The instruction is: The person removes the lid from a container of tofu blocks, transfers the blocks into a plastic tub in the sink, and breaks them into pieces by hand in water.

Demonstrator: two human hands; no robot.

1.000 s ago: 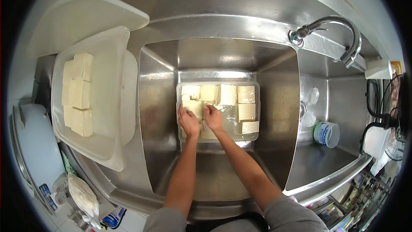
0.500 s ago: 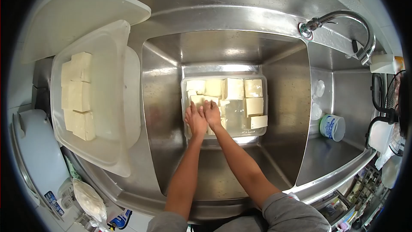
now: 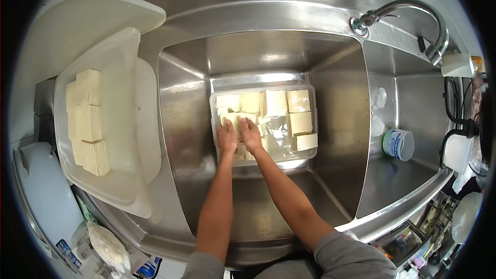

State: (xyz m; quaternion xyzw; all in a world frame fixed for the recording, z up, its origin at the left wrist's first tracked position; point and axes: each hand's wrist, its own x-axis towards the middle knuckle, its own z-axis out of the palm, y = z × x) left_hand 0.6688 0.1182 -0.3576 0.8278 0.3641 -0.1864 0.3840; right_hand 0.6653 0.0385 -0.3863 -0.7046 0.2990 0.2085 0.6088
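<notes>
A clear plastic container [image 3: 305,157] sits on the sink bottom, holding water and several white tofu blocks. Both hands are inside its left part, side by side. My left hand [image 3: 227,137] lies along the left side of a tofu block [image 3: 233,118], thumb on top. My right hand [image 3: 251,135] is closed at the block's right side, its thumb also over the top. The lower fingers of both hands are hidden. Other tofu blocks [image 3: 275,103] stand along the container's far and right sides, and parts of more show beneath my hands.
On the left, a large whitish tub [image 3: 147,85] holds several tofu blocks [image 3: 88,124], with a lid [image 3: 103,8] behind it. A chrome faucet [image 3: 442,26] curves over the right basin, where a plastic cup [image 3: 398,144] lies. The steel sink walls [image 3: 338,124] surround the container.
My hands have spread slightly apart, from fingers together on top of the block to its two sides. The whole view has shifted a little.
</notes>
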